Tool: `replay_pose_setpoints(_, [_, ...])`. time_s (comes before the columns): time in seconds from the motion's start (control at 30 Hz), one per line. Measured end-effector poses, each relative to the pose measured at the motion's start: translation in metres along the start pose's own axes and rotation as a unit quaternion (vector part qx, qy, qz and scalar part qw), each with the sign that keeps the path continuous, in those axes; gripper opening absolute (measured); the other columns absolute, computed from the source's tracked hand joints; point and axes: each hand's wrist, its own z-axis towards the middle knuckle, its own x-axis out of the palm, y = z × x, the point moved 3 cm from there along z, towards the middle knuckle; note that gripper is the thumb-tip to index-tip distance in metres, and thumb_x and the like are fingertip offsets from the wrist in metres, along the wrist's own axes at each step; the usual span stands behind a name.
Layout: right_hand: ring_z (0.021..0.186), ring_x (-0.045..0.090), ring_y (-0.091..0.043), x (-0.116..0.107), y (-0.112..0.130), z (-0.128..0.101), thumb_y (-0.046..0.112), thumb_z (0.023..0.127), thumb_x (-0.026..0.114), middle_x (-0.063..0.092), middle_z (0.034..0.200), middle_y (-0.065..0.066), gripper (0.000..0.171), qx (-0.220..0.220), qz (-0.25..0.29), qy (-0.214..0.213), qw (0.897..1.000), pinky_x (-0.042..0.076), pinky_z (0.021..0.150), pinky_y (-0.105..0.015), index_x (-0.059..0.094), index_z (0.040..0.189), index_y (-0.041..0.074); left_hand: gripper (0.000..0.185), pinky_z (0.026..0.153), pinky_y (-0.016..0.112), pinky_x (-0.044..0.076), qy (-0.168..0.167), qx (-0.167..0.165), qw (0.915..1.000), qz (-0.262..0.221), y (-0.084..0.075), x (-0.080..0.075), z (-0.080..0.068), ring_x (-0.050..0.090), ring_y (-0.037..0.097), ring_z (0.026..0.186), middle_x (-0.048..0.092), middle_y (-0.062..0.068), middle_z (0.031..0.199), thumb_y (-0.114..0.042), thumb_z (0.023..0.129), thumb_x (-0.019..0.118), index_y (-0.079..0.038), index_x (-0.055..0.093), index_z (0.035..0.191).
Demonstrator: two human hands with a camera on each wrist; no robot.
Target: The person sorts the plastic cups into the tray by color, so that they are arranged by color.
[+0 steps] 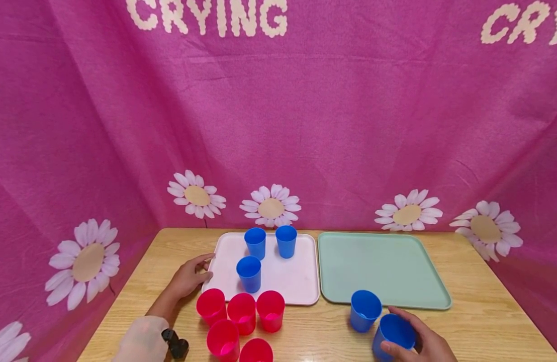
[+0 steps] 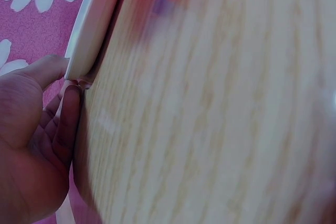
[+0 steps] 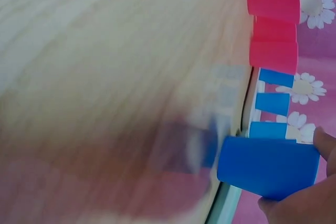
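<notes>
My right hand (image 1: 402,336) grips a blue cup (image 1: 391,329) near the table's front right; in the right wrist view the same blue cup (image 3: 262,167) sits between thumb and fingers of that hand (image 3: 300,176). A second blue cup (image 1: 364,310) stands just left of it on the wood. My left hand (image 1: 209,266) holds the left rim of the pink tray (image 1: 301,281); in the left wrist view the thumb and forefinger of this hand (image 2: 71,80) meet on the tray rim (image 2: 89,35). Three blue cups (image 1: 255,243) stand on that tray.
Several red cups (image 1: 242,312) cluster on the table in front of the pink tray. A green tray (image 1: 382,266) lies bare to the right of it. A pink daisy-print cloth (image 1: 278,125) walls the wooden table (image 1: 486,322) at the back and sides.
</notes>
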Motion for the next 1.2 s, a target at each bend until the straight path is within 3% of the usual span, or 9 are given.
replay_pose_setpoints(0.23, [0.119, 0.058, -0.054, -0.019, 0.006, 0.005, 0.056, 0.083, 0.080, 0.049, 0.145, -0.034, 0.097, -0.026, -0.005, -0.004, 1.000, 0.059, 0.088, -0.053, 0.041, 0.154, 0.002, 0.056, 0.073, 0.023, 0.049, 0.001, 0.003, 1.0000, -0.001, 0.001, -0.001, 0.000, 0.052, 0.024, 0.101, 0.059, 0.009, 0.108, -0.003, 0.094, 0.071, -0.009, 0.056, 0.148])
replay_pose_setpoints(0.5, [0.129, 0.046, -0.060, -0.036, 0.021, 0.010, 0.057, 0.089, 0.073, 0.042, 0.151, -0.036, 0.093, -0.046, -0.014, 0.008, 0.999, 0.058, 0.090, -0.054, 0.038, 0.156, 0.002, 0.056, 0.070, 0.023, 0.049, 0.002, 0.005, 1.0000, -0.006, -0.001, -0.001, 0.000, 0.052, 0.024, 0.098, 0.058, 0.011, 0.108, -0.003, 0.094, 0.071, -0.008, 0.056, 0.147])
replay_pose_setpoints(0.77, [0.131, 0.048, -0.058, -0.048, 0.031, 0.024, 0.058, 0.089, 0.073, 0.042, 0.150, -0.038, 0.096, -0.074, -0.035, -0.018, 0.996, 0.057, 0.091, -0.053, 0.038, 0.156, 0.000, 0.056, 0.065, 0.022, 0.049, 0.003, 0.002, 0.9999, -0.014, -0.002, 0.000, 0.000, 0.051, 0.023, 0.092, 0.059, 0.011, 0.108, -0.003, 0.094, 0.071, -0.008, 0.057, 0.147])
replay_pose_setpoints(1.2, [0.122, 0.058, -0.053, -0.061, 0.055, 0.050, 0.040, 0.094, 0.075, 0.053, 0.141, -0.035, 0.076, -0.204, -0.054, -0.080, 0.974, 0.058, 0.088, -0.055, 0.046, 0.150, -0.003, 0.056, 0.066, 0.022, 0.049, 0.001, 0.004, 0.9999, -0.013, 0.002, 0.000, 0.002, 0.051, 0.024, 0.093, 0.058, 0.011, 0.107, -0.003, 0.094, 0.071, -0.008, 0.057, 0.147])
